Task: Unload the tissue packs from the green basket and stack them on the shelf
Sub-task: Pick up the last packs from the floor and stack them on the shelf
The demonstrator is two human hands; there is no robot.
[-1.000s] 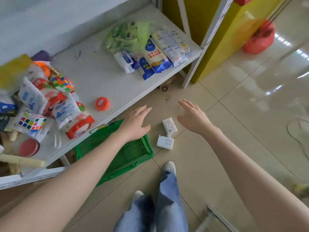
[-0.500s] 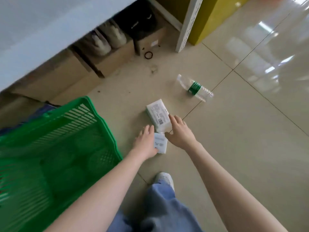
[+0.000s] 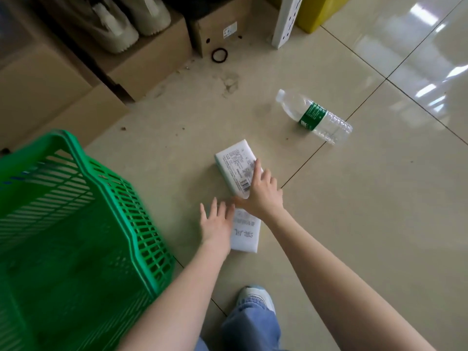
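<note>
Lying on the floor (image 3: 367, 224) beside the green basket (image 3: 101, 198), two tissue packs (image 3: 236, 168) are reached with fingers spread, none pinching yet, so one pack could be pushed away or dropped if gripped flat.

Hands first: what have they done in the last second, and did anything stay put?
Both dropped from mid-air to the floor. The right hand now presses the far tissue pack; the left hand lies against the near tissue pack. Neither pack is lifted. The green basket stays beside them.
</note>
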